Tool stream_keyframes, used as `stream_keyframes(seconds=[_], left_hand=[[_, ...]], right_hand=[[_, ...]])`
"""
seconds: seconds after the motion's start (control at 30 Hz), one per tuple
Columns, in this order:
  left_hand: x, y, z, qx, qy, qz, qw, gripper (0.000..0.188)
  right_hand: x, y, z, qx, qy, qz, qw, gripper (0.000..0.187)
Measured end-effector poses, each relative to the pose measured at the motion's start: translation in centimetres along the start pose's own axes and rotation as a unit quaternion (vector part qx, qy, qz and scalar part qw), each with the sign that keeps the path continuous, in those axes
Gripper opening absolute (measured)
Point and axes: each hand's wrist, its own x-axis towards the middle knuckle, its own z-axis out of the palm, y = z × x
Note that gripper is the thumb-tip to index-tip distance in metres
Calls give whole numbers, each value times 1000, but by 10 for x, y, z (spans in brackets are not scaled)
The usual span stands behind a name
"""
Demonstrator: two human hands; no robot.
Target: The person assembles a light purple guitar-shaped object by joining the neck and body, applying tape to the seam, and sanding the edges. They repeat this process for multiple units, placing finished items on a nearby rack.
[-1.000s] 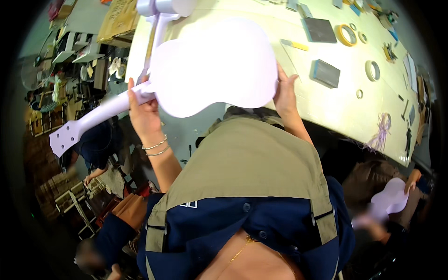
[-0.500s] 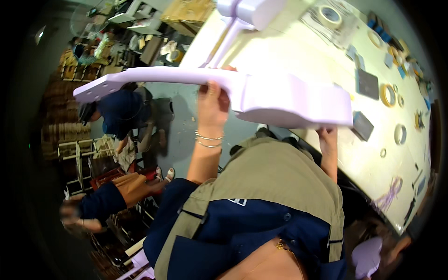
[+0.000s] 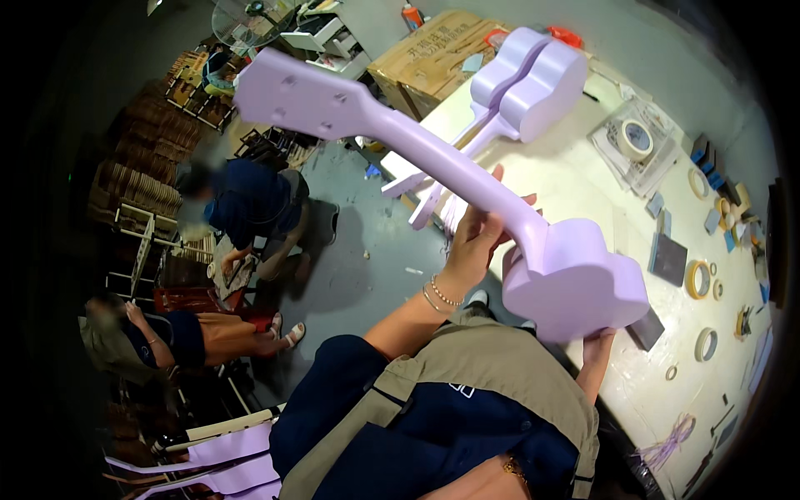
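Note:
A lilac-painted ukulele (image 3: 575, 287) without strings is held up in front of me, tilted, with its holed headstock (image 3: 304, 96) at the upper left and its rounded body at the lower right. Around the neck, close to where it joins the body, my left hand (image 3: 475, 250) is closed, with fingertips showing on the far side. My right hand (image 3: 597, 343) grips the bottom end of the body, its fingers partly hidden behind it. Beyond, two more lilac ukuleles (image 3: 554, 87) lie side by side on the white worktable (image 3: 617, 242), necks toward the table's edge.
Tape rolls (image 3: 698, 279), dark sanding blocks (image 3: 668, 258), and a bundle of lilac string (image 3: 669, 442) lie on the table. A cardboard box (image 3: 433, 58) stands behind. Two people (image 3: 250, 200) work at left among racks of wooden parts; more lilac ukuleles (image 3: 229, 454) sit at lower left.
The ukulele has turned from nearly level and edge-on to slanting, headstock raised, with the flat of its body showing. Both hands kept hold. My view has shifted too.

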Motion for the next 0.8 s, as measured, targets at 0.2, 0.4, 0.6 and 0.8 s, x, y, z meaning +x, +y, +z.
stream_keyframes(seconds=[0.2, 0.4, 0.6, 0.8], left_hand=[[1, 3, -1, 128, 39, 7, 991, 57], [3, 2, 1, 124, 12, 12, 992, 59], [8, -1, -3, 118, -10, 62, 991, 66], [44, 36, 12, -36, -143, 94, 985, 59]], right_hand=[[4, -17, 37, 30, 51, 4, 998, 63], [5, -10, 35, 32, 67, -6, 997, 61], [9, -8, 45, 40, 25, -8, 999, 62], [24, 25, 8, -95, -128, 257, 953, 63]])
